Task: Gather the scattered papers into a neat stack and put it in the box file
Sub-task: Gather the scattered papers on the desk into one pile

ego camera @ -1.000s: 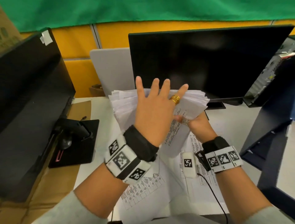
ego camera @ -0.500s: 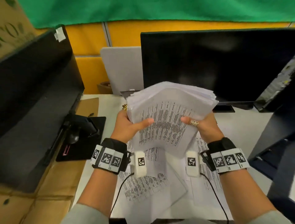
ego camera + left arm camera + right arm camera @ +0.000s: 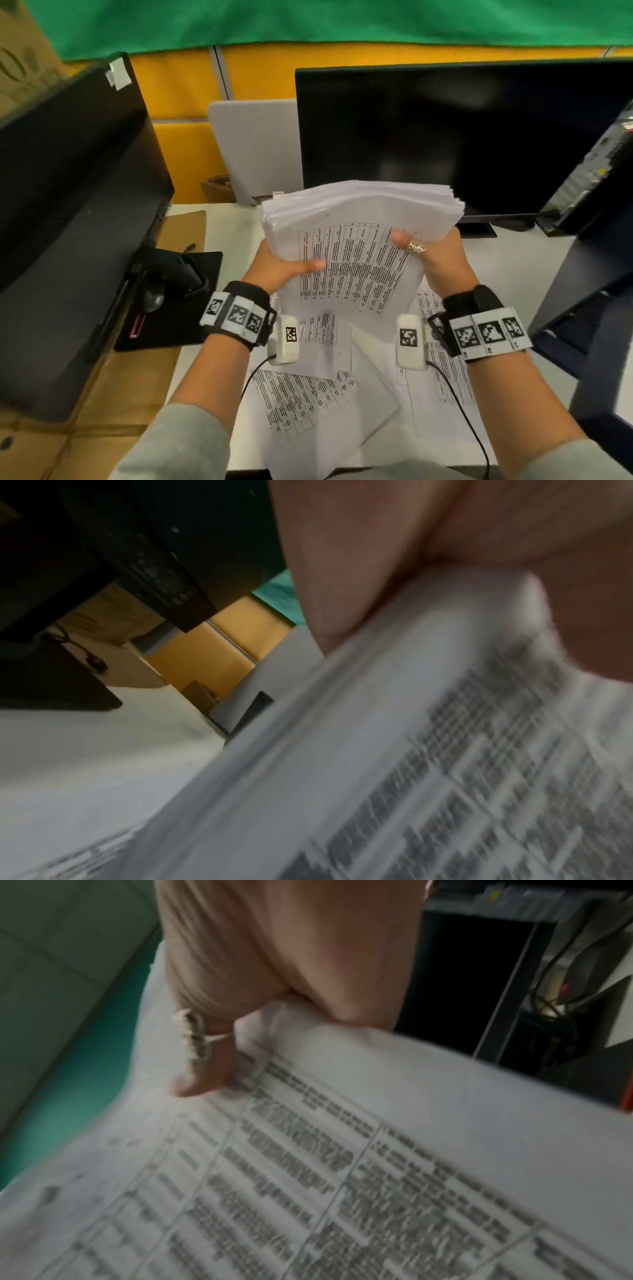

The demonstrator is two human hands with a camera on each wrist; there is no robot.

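Holding a thick paper stack (image 3: 356,246) up off the white desk (image 3: 212,219), between both hands, in front of the dark centre monitor (image 3: 445,137). Far left: black monitor (image 3: 68,192) angled inward, black mouse pad (image 3: 178,305) below it with a dark handheld device (image 3: 178,270) on top, brown cardboard (image 3: 109,394) under that. Left hand (image 3: 277,267) gripping the stack's left edge, thumb lying across the printed front sheet, fingers hidden behind the paper; left wrist view confirms palm (image 3: 359,561) pressed against the stack edge (image 3: 377,723), blurred. Stack tilted, top edge fanned and uneven, bottom edge above the desk, printed table facing the camera. Below it, loose sheets (image 3: 308,394) lying scattered and overlapping on the desk, between the two forearms. Right hand (image 3: 438,257) gripping the stack's right edge, thumb with a ring (image 3: 416,246) on the front sheet, fingers behind; right wrist view shows thumb (image 3: 202,1069) clamped down on the printed page (image 3: 342,1177). Grey panel (image 3: 257,150) standing behind the stack, left of the centre monitor. Far right: dark furniture (image 3: 589,274). Box file: cannot tell which object, if any in view.
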